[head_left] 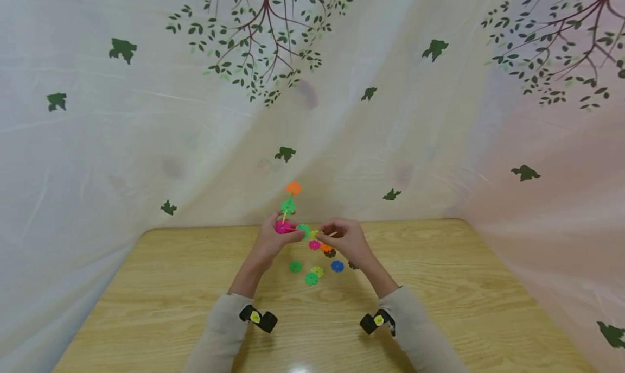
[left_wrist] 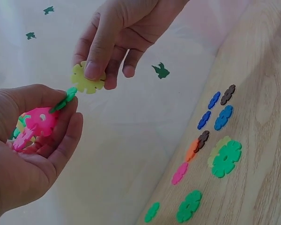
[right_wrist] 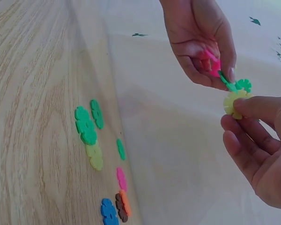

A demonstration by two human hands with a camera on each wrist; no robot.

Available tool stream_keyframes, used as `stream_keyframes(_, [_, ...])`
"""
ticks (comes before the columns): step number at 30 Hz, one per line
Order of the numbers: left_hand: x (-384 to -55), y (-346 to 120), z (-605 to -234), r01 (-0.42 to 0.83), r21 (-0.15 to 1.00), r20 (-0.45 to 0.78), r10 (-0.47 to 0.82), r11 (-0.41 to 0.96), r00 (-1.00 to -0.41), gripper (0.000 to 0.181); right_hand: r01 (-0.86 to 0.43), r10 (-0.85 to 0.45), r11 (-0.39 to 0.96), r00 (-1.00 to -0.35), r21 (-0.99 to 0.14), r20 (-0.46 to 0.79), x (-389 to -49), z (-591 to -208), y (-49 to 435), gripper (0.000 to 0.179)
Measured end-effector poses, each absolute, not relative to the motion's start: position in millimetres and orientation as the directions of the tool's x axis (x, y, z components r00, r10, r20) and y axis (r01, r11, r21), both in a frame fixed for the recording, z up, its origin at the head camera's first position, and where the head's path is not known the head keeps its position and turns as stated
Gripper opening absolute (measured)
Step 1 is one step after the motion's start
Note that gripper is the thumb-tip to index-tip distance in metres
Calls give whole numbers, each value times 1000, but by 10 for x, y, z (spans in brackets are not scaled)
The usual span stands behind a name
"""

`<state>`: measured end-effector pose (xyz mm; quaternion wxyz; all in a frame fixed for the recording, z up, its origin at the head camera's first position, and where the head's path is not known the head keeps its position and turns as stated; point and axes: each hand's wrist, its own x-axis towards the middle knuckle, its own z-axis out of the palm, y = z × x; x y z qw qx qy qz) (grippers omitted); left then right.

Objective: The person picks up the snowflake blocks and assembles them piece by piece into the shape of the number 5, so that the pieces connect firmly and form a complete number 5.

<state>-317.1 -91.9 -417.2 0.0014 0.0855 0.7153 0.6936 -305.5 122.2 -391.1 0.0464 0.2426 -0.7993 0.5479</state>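
Observation:
My left hand [head_left: 267, 244] holds a linked chain of flower-shaped plastic discs above the far part of the table. A pink disc [left_wrist: 43, 123] lies against its palm, and its thumb and finger pinch a green disc [left_wrist: 68, 97] edge-on. From the pink piece the chain rises to another green disc [head_left: 288, 207] and, at the top, an orange disc [head_left: 293, 188]. Between thumb and fingers, my right hand [head_left: 348, 240] pinches a yellow notched disc [left_wrist: 86, 85]. Its rim is right at the edge of the green disc in both wrist views.
Loose discs lie on the wooden table [head_left: 171, 286] below the hands: a blue disc [head_left: 337, 266], a green disc [head_left: 311, 278] overlapping a yellow one, a pink disc [left_wrist: 180, 173], plus orange and brown ones. A pale printed cloth [head_left: 219, 161] hangs behind the table's far edge.

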Motion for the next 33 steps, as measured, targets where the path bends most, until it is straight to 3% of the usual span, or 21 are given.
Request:
stream_keyframes(5, [-3168,-905,-4198,131,991,131,136,-13,-982,54,-474,-309,264,-867,-840,392,-2983,-3885,1192,12])
stream_keyframes(12, [-3157,-872,-4209,143,988,149,154,-50,-977,53,-555,-292,254,-825,-792,484,-3217,-4192,1232,10])
stream_keyframes(21, [-3158,-879,-4174,186,981,193,188,-55,-963,54,-646,-285,247,-761,-723,583,-3238,-4202,1223,5])
stream_keyframes(33, [-3159,-876,-4170,203,976,217,236,-83,-947,58,-669,-286,224,-740,-708,609,-3211,-4185,1182,5])
